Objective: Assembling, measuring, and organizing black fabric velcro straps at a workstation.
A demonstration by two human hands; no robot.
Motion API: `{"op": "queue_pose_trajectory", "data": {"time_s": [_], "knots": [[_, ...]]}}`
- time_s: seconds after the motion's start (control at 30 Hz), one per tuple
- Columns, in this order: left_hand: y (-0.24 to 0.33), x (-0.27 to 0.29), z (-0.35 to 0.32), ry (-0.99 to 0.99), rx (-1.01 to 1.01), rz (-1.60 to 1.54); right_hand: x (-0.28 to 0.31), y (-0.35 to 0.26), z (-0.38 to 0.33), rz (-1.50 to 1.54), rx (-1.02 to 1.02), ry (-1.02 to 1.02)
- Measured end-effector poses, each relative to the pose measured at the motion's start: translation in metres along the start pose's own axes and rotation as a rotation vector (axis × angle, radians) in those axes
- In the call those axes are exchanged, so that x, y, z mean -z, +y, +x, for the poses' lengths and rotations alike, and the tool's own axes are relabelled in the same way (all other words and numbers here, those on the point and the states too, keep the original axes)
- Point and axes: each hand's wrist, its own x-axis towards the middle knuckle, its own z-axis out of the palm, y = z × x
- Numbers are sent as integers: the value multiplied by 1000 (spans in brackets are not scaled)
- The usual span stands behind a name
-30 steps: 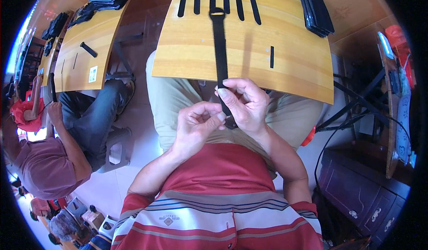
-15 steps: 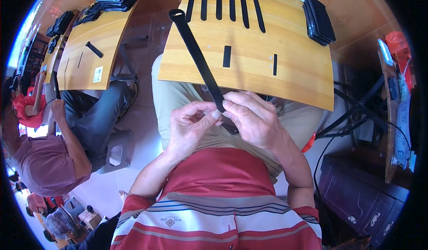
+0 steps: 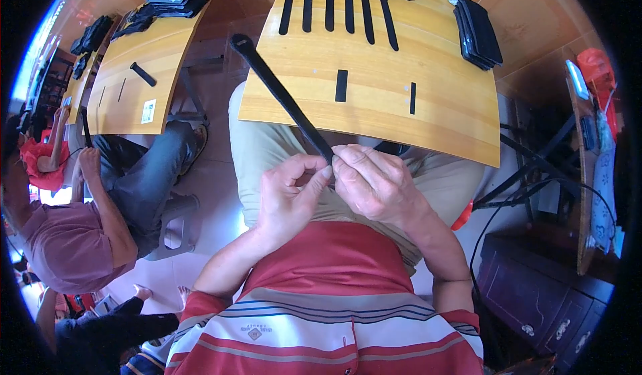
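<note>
A long black strap (image 3: 284, 101) slants up and to the left from my fingers, its wide rounded end in the air off the table's left edge. My left hand (image 3: 287, 191) pinches its lower end between thumb and forefinger. Against that same end press the thumb and fingers of my right hand (image 3: 374, 182), which partly hide it. Both hands are above my lap, just short of the table's near edge. Several similar black straps (image 3: 329, 7) with slotted ends lie in a row at the far side of the table (image 3: 287, 101).
A black rectangular patch (image 3: 341, 86) and a narrow black strip (image 3: 412, 99) are on the tabletop. Black bundles (image 3: 478, 34) are stacked at its far right. Left, a co-worker (image 3: 80, 241) sits at another table (image 3: 120, 107). A dark cabinet (image 3: 535, 295) stands right.
The strap has tilted further left and lower, and its upper face has turned. My fingers have shifted slightly at its lower end. At the lower left, another person's legs have come into view.
</note>
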Motion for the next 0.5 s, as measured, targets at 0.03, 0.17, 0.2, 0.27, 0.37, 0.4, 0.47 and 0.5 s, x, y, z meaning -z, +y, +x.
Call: {"op": "queue_pose_trajectory", "data": {"time_s": [0.03,0.17,0.2,0.27,0.37,0.4,0.47,0.5], "knots": [[0,-1,-1,-1,0,0,-1,0,0,-17,5,1],[1,-3,-1,26,-47,108,-5,-3,-2,-41,-12,26],[0,-4,0,32,-55,125,-6,-2,-2,-28,-18,42],[1,-3,2,22,-79,171,-8,-2,-4,-16,-25,58],[-2,-1,2,6,-108,209,-12,-1,-6,2,-52,74],[-3,-1,2,-4,-113,201,-13,0,-6,18,-51,82],[2,-1,3,-7,-126,255,-13,0,-7,34,-49,91],[4,-2,4,-11,-140,307,-13,0,-7,34,-59,85]]}}
